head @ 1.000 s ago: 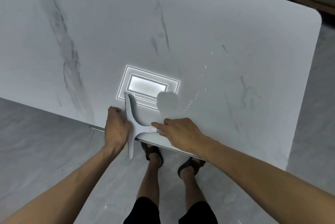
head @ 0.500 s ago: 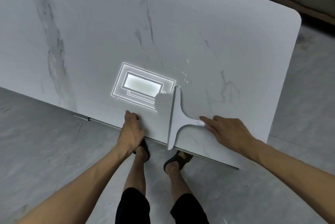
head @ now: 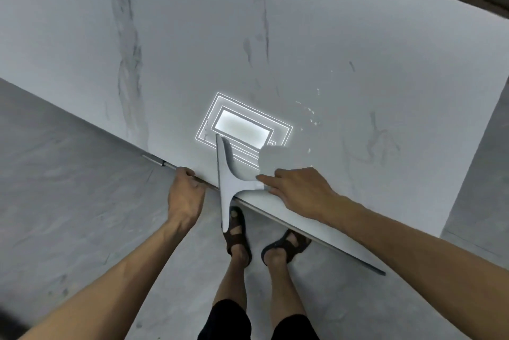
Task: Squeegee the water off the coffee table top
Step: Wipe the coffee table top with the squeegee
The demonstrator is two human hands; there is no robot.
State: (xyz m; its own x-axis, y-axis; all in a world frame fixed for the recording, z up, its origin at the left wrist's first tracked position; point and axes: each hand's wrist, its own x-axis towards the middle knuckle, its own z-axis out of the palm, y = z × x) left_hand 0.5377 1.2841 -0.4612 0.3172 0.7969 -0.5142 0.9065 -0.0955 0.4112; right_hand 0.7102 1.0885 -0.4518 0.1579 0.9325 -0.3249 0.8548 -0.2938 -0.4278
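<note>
At the near edge of the coffee table (head: 192, 36), a pale grey squeegee (head: 224, 177) lies across the rim, its long blade running from the tabletop out past the edge and hanging over the floor (head: 68, 202). The right hand (head: 298, 192) rests flat on the table just beside that edge, fingers closed around the squeegee's short handle, which points toward the right side of the table. The left hand (head: 186, 196) is curled over the near edge, to the left of the blade and not touching it, gripping the table rim with the fingers tucked under.

Small beads and streaks of water (head: 311, 115) glint on the marble-patterned top, farther in from the near edge and to the right of the blade. A bright rectangular reflection of a ceiling light (head: 242, 126) shines on the surface just beyond the blade's far tip. Below the table edge, two feet in dark sandals (head: 286, 247) stand on the grey floor, the blade's overhanging end above the left foot.
</note>
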